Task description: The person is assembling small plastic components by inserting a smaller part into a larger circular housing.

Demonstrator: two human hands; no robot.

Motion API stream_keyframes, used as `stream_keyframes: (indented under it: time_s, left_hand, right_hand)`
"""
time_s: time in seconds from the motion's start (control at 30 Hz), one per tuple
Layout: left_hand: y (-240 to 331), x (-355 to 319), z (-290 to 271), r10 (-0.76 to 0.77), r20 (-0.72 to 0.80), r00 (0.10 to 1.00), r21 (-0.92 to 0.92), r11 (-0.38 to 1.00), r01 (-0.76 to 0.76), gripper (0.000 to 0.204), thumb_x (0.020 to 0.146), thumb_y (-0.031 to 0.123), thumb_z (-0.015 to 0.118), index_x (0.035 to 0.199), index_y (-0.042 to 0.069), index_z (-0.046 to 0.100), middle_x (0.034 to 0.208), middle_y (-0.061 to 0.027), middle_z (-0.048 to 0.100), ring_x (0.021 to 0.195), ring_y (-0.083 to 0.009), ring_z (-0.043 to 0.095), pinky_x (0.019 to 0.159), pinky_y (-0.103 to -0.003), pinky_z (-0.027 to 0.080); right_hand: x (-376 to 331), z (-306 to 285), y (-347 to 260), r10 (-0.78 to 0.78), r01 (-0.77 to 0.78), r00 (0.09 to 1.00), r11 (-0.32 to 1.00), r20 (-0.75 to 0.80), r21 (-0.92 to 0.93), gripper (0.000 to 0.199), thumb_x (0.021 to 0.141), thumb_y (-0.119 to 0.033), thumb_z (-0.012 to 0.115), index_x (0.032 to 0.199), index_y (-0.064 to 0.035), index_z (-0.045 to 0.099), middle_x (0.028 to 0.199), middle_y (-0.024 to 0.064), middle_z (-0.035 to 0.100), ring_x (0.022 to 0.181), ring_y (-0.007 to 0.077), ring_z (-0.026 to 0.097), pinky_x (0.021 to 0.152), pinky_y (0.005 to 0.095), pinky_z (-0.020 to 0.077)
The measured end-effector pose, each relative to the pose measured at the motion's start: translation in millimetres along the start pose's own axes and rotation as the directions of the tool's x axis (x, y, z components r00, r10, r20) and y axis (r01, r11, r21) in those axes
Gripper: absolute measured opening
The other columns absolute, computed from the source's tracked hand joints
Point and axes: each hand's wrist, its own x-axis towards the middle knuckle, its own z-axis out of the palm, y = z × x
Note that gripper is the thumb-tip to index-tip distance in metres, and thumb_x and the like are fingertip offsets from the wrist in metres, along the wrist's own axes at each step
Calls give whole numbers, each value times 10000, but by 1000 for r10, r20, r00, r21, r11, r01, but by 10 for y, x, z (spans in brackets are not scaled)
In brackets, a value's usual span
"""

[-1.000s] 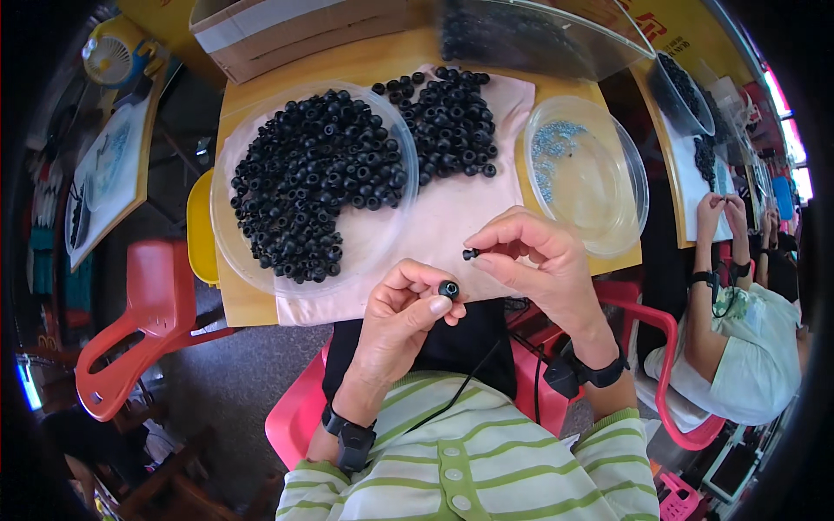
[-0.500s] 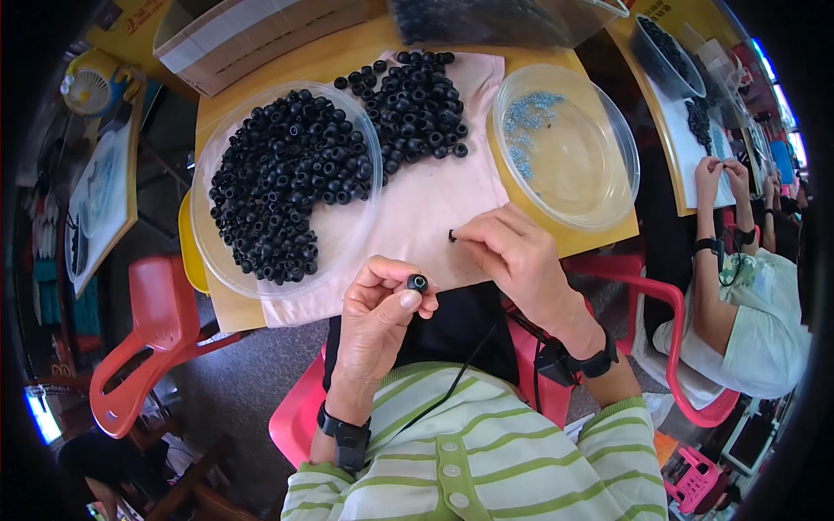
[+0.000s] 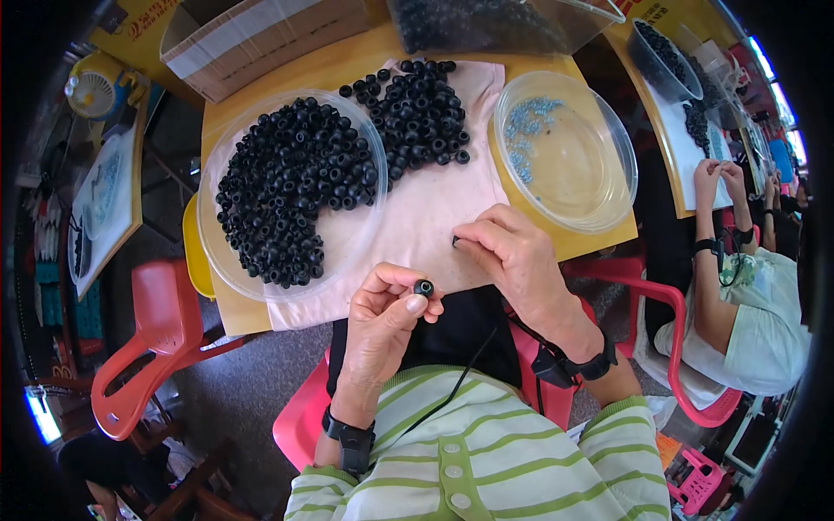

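Observation:
My left hand (image 3: 375, 323) pinches a round black bead-like piece (image 3: 423, 287) between thumb and fingertips, its central hole turned up. To its right and slightly farther off, my right hand (image 3: 519, 265) is closed on a tiny dark piece (image 3: 455, 241) at its fingertips, too small to name. The two hands stay apart, near the front edge of a pale pink cloth (image 3: 447, 200). Many similar black pieces (image 3: 295, 165) fill much of a shallow clear round container (image 3: 207, 247) at left. Another heap of them (image 3: 426, 108) lies loose on the cloth behind.
At right, a clear round tub (image 3: 599, 178) holds small light-blue bits (image 3: 526, 130). A cardboard box (image 3: 261, 48) and a clear bin (image 3: 512, 26) stand at the back. Red chairs (image 3: 165, 304) flank the yellow table (image 3: 239, 317). A co-worker (image 3: 738, 295) sits at the far right.
Both hands keep their grips and their places apart. The left hand and its black piece appear slightly farther right and lower, along with a small shift of the whole view.

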Motion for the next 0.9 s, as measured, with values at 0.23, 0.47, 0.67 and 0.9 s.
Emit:
stream_keyframes:
  time_s: [0.23, 0.47, 0.67, 0.9]
  left_hand:
    - [-1, 34, 79, -56, -79, 995, -26, 998, 54, 170, 903, 86, 686, 1028, 20, 591, 949, -140, 658, 782, -154, 632, 721, -256, 524]
    - [-23, 53, 24, -54, 24, 998, -106, 993, 56, 168, 895, 32, 689, 1044, 15, 613, 984, -133, 698, 829, -160, 668, 765, -273, 556]
    - [-30, 70, 22, -65, 20, 998, -67, 996, 66, 181, 882, 17, 699, 1042, 10, 615, 966, -123, 699, 823, -159, 661, 763, -279, 555]
    - [-35, 64, 11, -75, 15, 997, -58, 995, 76, 187, 865, 3, 713, 1032, 7, 630, 967, -121, 700, 815, -154, 661, 765, -277, 558]
  right_hand:
    - [9, -75, -81, 146, -167, 985, 949, 96, 267, 107, 841, -21, 705, 947, -28, 696, 859, 64, 632, 713, 165, 614, 613, 280, 484]
    - [86, -280, -272, 47, -132, 985, 832, 168, 538, 126, 878, -33, 700, 1003, -15, 710, 904, 48, 649, 702, 69, 585, 579, 210, 449]
    - [87, -267, -338, 33, -114, 986, 843, 161, 526, 119, 870, -3, 701, 988, -12, 707, 899, 58, 653, 696, 84, 596, 561, 221, 454]
    - [106, -261, -356, -51, -19, 987, 905, 153, 425, 125, 844, 11, 720, 965, -15, 701, 870, 62, 647, 689, 114, 614, 560, 238, 469]
